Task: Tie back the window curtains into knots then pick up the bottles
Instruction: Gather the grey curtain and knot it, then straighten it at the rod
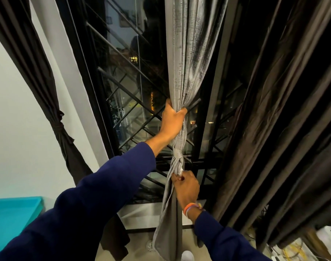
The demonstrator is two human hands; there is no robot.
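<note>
Closest in, the right hand (186, 187) pinches the grey curtain (181, 72) tail just below the knot (177, 154). Above that knot the left hand (172, 119) is curled round the gathered cloth. Likely tightening comes next: opposite pulls; no bottles in view.

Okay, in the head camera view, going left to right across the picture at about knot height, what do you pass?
White wall → knotted dark curtain → window grille → grey curtain held by both hands → loose dark curtains.
</note>
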